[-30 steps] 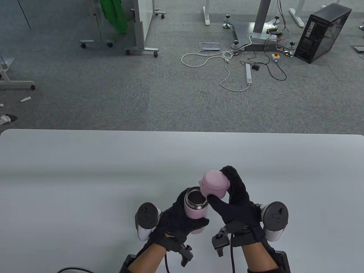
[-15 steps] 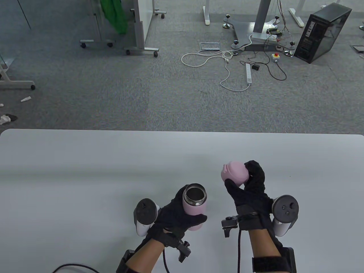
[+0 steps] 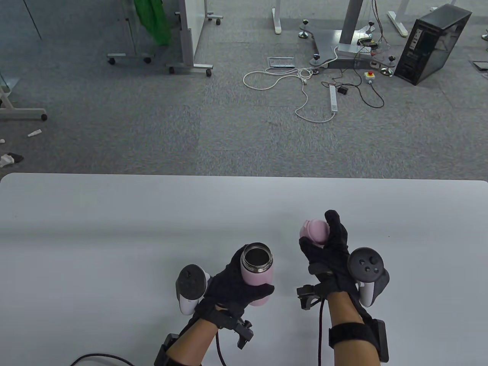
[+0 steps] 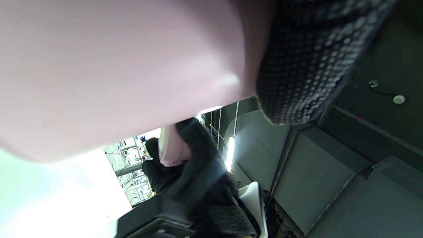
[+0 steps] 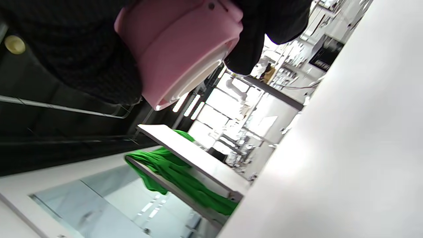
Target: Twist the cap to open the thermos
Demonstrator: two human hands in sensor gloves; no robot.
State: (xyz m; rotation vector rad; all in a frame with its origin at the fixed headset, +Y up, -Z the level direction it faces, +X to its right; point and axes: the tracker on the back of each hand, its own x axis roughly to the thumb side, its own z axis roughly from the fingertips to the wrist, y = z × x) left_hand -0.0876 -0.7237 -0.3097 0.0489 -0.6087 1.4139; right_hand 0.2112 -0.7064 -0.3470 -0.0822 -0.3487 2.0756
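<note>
The pink thermos (image 3: 257,273) is open, its steel mouth facing up. My left hand (image 3: 236,286) grips its body above the white table (image 3: 114,236); the body fills the left wrist view (image 4: 115,66), with a gloved finger (image 4: 304,66) across it. My right hand (image 3: 328,244) holds the pink cap (image 3: 316,231) off to the right of the thermos, apart from it. In the right wrist view the cap (image 5: 178,49) sits between my gloved fingers, its white inner rim showing. The right hand and cap (image 4: 170,152) also show in the left wrist view.
The table's far edge (image 3: 244,175) runs across the middle of the table view. Beyond it lie grey carpet, cables (image 3: 305,95), a computer tower (image 3: 432,44) and a whiteboard stand with green cloth (image 3: 156,23).
My right hand has carried the cap up and to the right, away from the thermos mouth, and turned at the wrist. The left hand and thermos have shifted slightly left.
</note>
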